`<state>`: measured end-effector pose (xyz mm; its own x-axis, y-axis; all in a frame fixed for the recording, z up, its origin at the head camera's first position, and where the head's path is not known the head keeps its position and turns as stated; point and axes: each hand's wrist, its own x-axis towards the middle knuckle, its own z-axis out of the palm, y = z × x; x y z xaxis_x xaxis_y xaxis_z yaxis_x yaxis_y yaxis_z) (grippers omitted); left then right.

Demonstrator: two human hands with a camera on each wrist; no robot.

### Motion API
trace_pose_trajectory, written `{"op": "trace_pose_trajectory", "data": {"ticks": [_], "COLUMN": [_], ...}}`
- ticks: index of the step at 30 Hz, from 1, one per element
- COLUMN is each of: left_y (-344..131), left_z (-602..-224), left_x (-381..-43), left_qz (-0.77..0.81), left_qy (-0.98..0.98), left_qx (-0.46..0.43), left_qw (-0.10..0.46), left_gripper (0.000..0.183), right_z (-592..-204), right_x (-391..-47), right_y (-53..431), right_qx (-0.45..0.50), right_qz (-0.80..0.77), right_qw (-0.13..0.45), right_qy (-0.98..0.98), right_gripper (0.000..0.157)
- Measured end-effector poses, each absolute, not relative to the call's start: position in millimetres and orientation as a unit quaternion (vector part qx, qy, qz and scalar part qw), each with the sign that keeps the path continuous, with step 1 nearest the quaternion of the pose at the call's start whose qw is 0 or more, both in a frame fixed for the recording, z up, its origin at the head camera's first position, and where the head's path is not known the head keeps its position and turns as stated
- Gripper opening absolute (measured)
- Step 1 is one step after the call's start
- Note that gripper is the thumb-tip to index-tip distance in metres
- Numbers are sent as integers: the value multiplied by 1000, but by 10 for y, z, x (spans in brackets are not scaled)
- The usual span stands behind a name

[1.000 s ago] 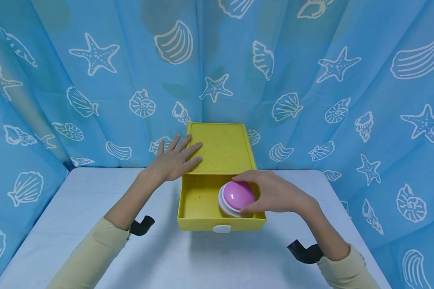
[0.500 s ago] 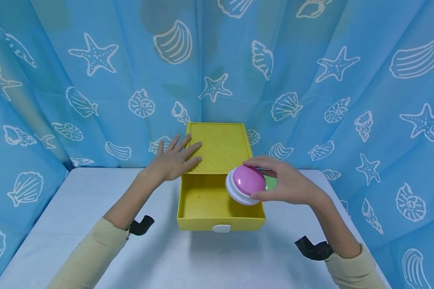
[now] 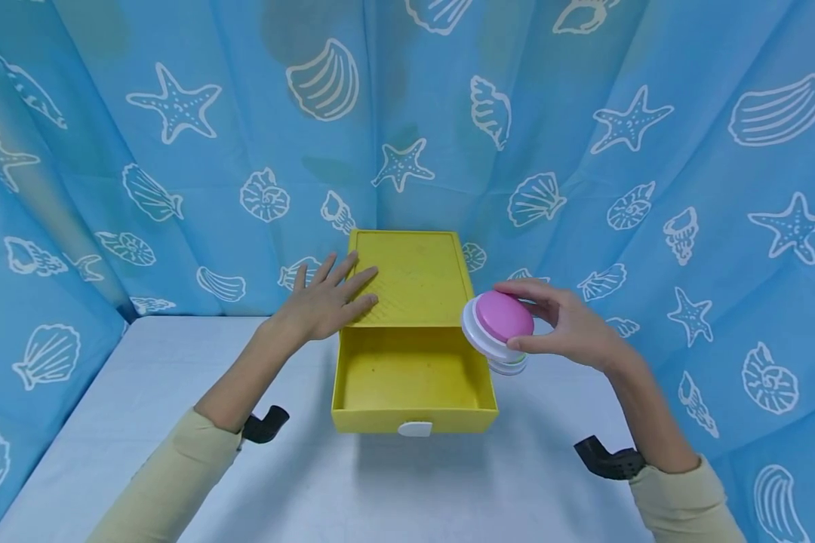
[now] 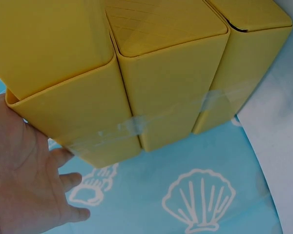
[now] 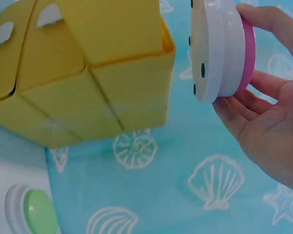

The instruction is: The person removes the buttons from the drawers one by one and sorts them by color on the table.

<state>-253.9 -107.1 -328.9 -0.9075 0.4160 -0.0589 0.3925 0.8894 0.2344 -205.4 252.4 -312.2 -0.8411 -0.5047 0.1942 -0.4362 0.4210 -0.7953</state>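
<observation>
My right hand (image 3: pixel 570 323) pinches a round push button with a pink dome (image 3: pixel 505 317) and a white base, thumb and fingers at its sides. It is raised beside the right wall of an open, yellow drawer (image 3: pixel 448 422). In the right wrist view the button's white base (image 5: pixel 215 48) shows dark spots on its underside. My left hand (image 3: pixel 322 305) rests with fingers spread at the left edge of the yellow drawer cabinet (image 3: pixel 421 271). No object sits in the pulled-out top drawer, which has a white tab (image 3: pixel 416 429) on its front.
A second push button with a green dome (image 5: pixel 40 213) stands on the white table right of the cabinet; the pink one mostly covers it in the head view. The cabinet has three stacked drawer units. A blue shell-print curtain (image 3: pixel 265 98) hangs close behind and around the table (image 3: pixel 197 362).
My right hand has lifted the pink push button out of the drawer and carried it right, past the drawer's side. My left hand has stayed on the cabinet.
</observation>
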Motion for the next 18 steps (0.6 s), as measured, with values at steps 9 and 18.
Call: {"op": "trace_pose_trajectory", "data": {"ticks": [9, 18], "left_y": [-1073, -1078], "left_z": [-3291, -3282], "left_x": [-2540, -2531], "left_qz": [111, 107], "left_qy": [970, 970], "left_qx": [209, 212], "left_qw": [56, 52], "left_gripper": [63, 63], "right_z": [-3333, -3478], "right_x": [-2207, -2303], "right_y": [2789, 3010], "right_qx": [-228, -187], "right_qz": [-485, -476], "right_qw": [40, 53], "right_qy": [843, 858], "right_gripper": [75, 80]}}
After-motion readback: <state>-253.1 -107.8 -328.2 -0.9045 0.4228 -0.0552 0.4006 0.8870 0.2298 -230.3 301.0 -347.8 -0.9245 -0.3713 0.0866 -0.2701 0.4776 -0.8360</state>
